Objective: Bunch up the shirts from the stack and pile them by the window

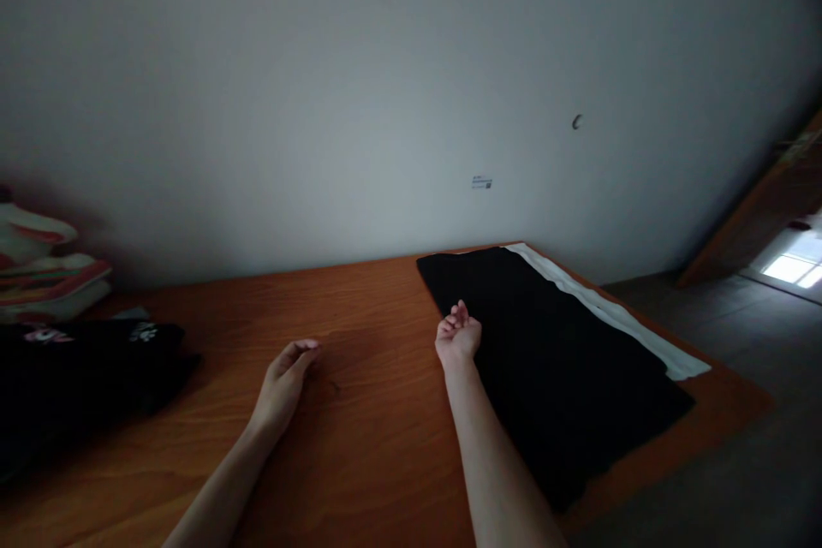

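Observation:
My left hand [287, 376] hovers over the middle of the wooden table [366, 437], its fingers bent and pressed together at the tips with nothing visible in them. Farther right, my right hand [458, 332] is turned palm up with the fingers curled in, and no object shows in it. It is at the left edge of a flat black cloth [565, 377], perhaps a folded garment; whether it touches the cloth I cannot tell. From under the black cloth's right side a strip of white cloth [607, 308] sticks out.
A dark pile of fabric with flower patterns [83, 377] lies at the left. Behind it sits a striped, light-coloured bundle [51, 274]. A pale wall [321, 103] with a small printed label [481, 182] borders the table's back. Floor [719, 462] and a doorway are on the right.

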`<action>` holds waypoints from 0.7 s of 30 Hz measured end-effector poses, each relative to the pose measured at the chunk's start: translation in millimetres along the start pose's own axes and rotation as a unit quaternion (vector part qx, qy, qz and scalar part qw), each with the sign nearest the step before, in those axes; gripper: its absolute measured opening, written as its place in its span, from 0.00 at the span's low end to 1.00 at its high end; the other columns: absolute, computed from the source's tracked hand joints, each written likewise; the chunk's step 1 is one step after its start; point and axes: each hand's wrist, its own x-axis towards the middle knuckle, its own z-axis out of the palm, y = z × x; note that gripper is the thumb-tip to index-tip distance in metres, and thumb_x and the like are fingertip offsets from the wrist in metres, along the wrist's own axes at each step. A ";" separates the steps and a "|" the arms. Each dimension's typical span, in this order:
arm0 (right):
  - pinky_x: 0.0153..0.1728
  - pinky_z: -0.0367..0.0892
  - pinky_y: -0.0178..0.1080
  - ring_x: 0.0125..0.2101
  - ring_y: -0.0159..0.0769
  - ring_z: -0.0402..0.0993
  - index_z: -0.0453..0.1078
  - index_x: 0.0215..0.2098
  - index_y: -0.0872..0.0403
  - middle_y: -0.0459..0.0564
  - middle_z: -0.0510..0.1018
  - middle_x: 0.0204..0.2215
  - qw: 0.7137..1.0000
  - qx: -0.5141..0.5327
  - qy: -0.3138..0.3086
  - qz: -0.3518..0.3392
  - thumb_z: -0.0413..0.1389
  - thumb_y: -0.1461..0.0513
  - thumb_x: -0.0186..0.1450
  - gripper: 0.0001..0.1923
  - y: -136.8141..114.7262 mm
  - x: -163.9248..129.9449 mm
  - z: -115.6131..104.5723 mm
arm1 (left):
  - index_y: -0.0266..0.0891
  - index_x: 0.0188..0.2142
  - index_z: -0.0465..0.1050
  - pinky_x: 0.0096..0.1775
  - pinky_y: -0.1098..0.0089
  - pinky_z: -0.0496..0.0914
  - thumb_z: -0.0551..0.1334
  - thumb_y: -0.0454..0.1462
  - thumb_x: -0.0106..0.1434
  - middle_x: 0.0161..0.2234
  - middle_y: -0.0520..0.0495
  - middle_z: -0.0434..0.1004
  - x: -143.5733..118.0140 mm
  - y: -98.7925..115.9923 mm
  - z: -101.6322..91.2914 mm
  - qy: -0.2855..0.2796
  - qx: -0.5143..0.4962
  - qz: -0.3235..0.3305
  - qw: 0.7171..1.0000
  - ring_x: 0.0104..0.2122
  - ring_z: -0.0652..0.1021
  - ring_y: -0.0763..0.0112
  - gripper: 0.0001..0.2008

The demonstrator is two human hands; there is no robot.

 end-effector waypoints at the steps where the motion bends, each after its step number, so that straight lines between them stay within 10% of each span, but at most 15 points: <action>1: 0.21 0.62 0.35 0.18 0.32 0.65 0.66 0.38 0.50 0.45 0.74 0.24 1.000 -0.025 -0.001 -0.009 0.37 0.57 0.67 0.17 -1.3 -2.9 1.9 | 0.40 0.33 0.75 0.35 0.71 0.69 0.74 0.54 0.44 0.29 0.53 0.75 -0.5 0.4 0.3 -0.002 0.004 0.003 1.000 0.30 0.74 0.70 0.24; 6: 0.41 0.69 0.41 0.40 0.42 0.75 0.71 0.46 0.52 0.54 0.79 0.40 0.972 -0.203 -0.041 -0.106 0.54 0.55 0.63 0.15 -13.5 -20.0 5.1 | 0.41 0.32 0.76 0.37 0.70 0.70 0.72 0.55 0.45 0.31 0.51 0.76 -6.4 10.1 4.2 -0.007 0.058 0.026 0.998 0.32 0.75 0.67 0.23; 11: 0.50 0.68 0.44 0.54 0.48 0.72 0.71 0.56 0.53 0.60 0.75 0.54 0.729 -0.650 -0.100 -0.190 0.53 0.56 0.69 0.19 -38.5 -10.7 -6.5 | 0.41 0.31 0.75 0.36 0.69 0.70 0.70 0.55 0.46 0.30 0.51 0.76 -8.3 15.5 6.0 -0.012 0.066 0.029 0.997 0.31 0.74 0.66 0.22; 21: 0.47 0.68 0.55 0.51 0.62 0.75 0.75 0.51 0.64 0.73 0.77 0.49 0.560 -0.815 -0.082 -0.121 0.48 0.46 0.71 0.31 -103.0 46.5 -60.3 | 0.43 0.29 0.77 0.39 0.67 0.70 0.68 0.53 0.48 0.29 0.50 0.78 -6.2 12.9 7.5 -0.032 0.086 0.060 0.994 0.33 0.76 0.63 0.18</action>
